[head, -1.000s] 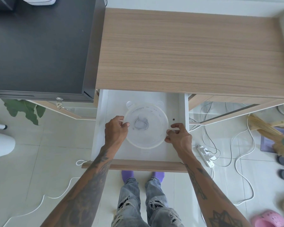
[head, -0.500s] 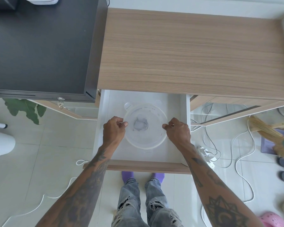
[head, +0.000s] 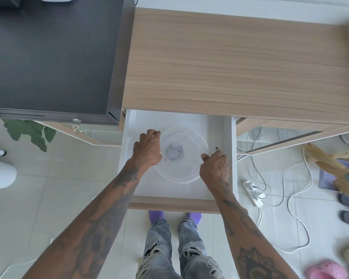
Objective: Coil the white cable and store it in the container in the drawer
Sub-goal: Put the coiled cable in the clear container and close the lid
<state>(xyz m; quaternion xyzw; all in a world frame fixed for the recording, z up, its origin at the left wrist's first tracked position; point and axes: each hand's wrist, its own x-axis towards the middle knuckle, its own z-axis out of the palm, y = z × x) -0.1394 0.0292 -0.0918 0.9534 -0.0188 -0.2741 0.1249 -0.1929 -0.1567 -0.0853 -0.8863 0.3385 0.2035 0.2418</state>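
Two hands grip the round container point(head: 182, 156) in the drawer point(head: 228, 158): left hand point(head: 148, 150), right hand point(head: 215, 168).

Both tattooed forearms extended forward, left hand point(head: 148, 149) fingers curled, right hand point(head: 215, 167) loosely closed

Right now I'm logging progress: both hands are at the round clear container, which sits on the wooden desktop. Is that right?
Not quite. The head view shows the container inside the open white drawer, not on the desktop. The left hand and right hand are indeed at its rim.
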